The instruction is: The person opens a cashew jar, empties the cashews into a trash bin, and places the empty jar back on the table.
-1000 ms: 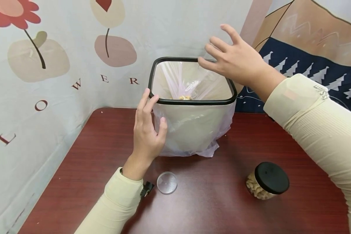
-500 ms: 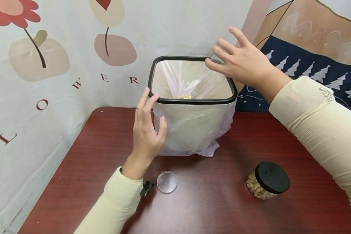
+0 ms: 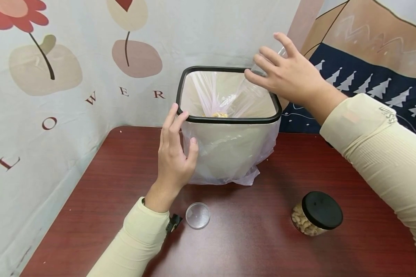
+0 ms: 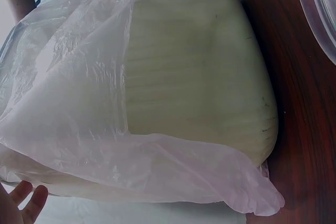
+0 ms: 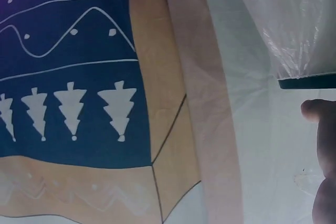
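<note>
A bin [image 3: 228, 150] with a black rim [image 3: 228, 120] stands on the table, lined with a thin pinkish plastic bag [image 4: 68, 145] that hangs over its outside. Some yellowish pieces [image 3: 220, 114] lie inside. My left hand [image 3: 175, 157] rests its fairly straight fingertips against the rim's left front corner. Over the back right of the rim, my right hand [image 3: 284, 73] grips a clear container [image 3: 259, 70], mostly hidden behind the fingers. It looks tilted toward the bin; its contents cannot be made out. In the right wrist view only fingers [image 5: 326, 140] show at the edge.
A round clear lid [image 3: 198, 216] lies on the reddish table [image 3: 246, 246] near my left wrist. To the right stands a jar [image 3: 315, 213] with a black lid and pale nuts. A printed curtain [image 3: 72, 127] hangs behind the table and along its left side.
My right hand has shifted slightly to the right, and the clear container shows more plainly in it. My left hand, the bin, the lid and the jar have stayed put.
</note>
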{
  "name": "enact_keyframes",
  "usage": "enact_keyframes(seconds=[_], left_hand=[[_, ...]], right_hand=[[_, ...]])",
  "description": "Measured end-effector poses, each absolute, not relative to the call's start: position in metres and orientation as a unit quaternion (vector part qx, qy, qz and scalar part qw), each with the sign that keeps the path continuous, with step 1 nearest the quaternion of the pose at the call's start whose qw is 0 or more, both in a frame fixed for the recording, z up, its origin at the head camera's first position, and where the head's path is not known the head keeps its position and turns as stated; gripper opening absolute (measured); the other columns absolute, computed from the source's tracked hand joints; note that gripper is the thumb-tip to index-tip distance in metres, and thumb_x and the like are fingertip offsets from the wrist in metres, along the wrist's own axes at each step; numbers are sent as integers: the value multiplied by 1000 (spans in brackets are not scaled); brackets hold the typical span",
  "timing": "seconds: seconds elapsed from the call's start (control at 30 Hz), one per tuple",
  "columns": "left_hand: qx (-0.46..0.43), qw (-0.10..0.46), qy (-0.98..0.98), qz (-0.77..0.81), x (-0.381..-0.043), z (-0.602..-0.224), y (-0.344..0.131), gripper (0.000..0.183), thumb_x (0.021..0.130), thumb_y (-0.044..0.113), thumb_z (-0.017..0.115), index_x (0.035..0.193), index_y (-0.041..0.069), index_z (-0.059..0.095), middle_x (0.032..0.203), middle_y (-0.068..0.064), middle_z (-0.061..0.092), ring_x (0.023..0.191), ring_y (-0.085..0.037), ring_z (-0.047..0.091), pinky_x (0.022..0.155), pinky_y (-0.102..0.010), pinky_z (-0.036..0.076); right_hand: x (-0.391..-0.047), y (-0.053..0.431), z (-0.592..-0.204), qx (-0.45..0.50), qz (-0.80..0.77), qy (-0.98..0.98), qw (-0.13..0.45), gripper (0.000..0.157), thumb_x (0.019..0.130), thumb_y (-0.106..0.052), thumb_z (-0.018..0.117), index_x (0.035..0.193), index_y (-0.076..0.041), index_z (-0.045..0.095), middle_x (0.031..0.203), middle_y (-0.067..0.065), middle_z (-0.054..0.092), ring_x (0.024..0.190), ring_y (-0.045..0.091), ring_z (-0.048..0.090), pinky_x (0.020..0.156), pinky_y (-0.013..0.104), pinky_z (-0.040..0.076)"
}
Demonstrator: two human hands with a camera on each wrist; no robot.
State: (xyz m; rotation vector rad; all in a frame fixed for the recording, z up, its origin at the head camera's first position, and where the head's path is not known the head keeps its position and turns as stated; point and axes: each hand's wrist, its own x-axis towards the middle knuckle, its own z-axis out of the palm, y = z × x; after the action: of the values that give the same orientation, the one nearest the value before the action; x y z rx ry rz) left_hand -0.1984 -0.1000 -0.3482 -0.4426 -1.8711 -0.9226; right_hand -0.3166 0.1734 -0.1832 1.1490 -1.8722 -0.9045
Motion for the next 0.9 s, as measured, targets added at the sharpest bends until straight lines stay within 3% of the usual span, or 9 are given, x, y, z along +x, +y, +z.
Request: enact_keyframes(seconds=[0.2,0.43,0.9], left_hand=[[-181,484,-767,-380,-198,-348,-99,53,90,17,51,142,9,46,157,-13,39,146,-28,39,114,-47,38],[-182,482,-768,-381,-199,-349,-99,53,90,16,51,142,9,46,158,-13,38,146,-28,39,114,-47,38],[-182,485,-766,-380,-200,-349,-97,53,90,16,51,142,9,46,157,-13,39,145,-29,40,113,-47,38]], right_hand=[[-318,175,-184,448,-335,-737,379,69,77,17,70,135,-13,49,122,23,53,124,37,48,115,61,26],[-314,176,-182,417,-329,-763,368,78,71,11,78,138,-14,47,130,23,52,129,37,45,116,60,23],[-304,177,-181,388,-247,-815,352,74,80,10,71,143,-17,42,137,23,49,133,38,41,119,60,18]])
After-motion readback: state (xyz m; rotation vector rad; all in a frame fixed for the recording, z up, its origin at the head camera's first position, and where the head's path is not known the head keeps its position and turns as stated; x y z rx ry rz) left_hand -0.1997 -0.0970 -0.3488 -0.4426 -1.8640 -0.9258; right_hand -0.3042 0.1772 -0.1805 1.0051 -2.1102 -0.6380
